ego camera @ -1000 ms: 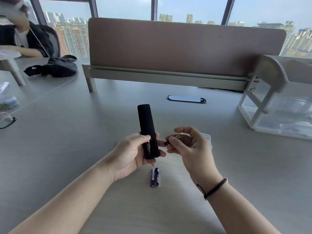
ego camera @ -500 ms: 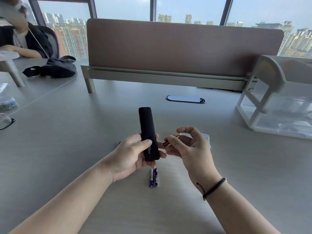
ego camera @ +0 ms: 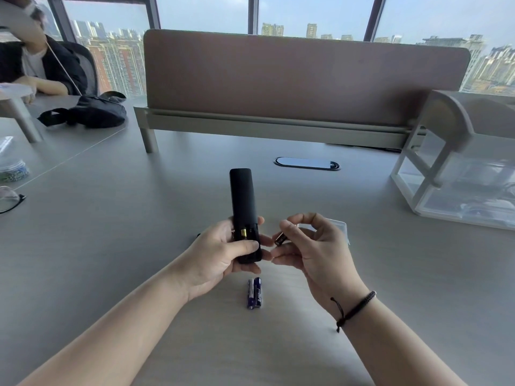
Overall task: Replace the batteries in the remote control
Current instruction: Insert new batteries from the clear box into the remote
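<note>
Slim black plastic remote control point(ego camera: 243, 201), compartment open, gripped in your left hand point(ego camera: 220, 254); right hand point(ego camera: 312, 246) pinches a gold-black battery point(ego camera: 281, 239) just beside it.

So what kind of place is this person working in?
Most likely a high-rise office: a long shared desk with a fabric divider screen and a cable port, tall windows over city towers, and another person seated nearby.

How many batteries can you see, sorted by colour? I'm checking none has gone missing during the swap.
Blue batteries: 2, lying side by side on the desk
Gold batteries: 2, one seated in the remote, one pinched in the right hand
Total: 4
</note>
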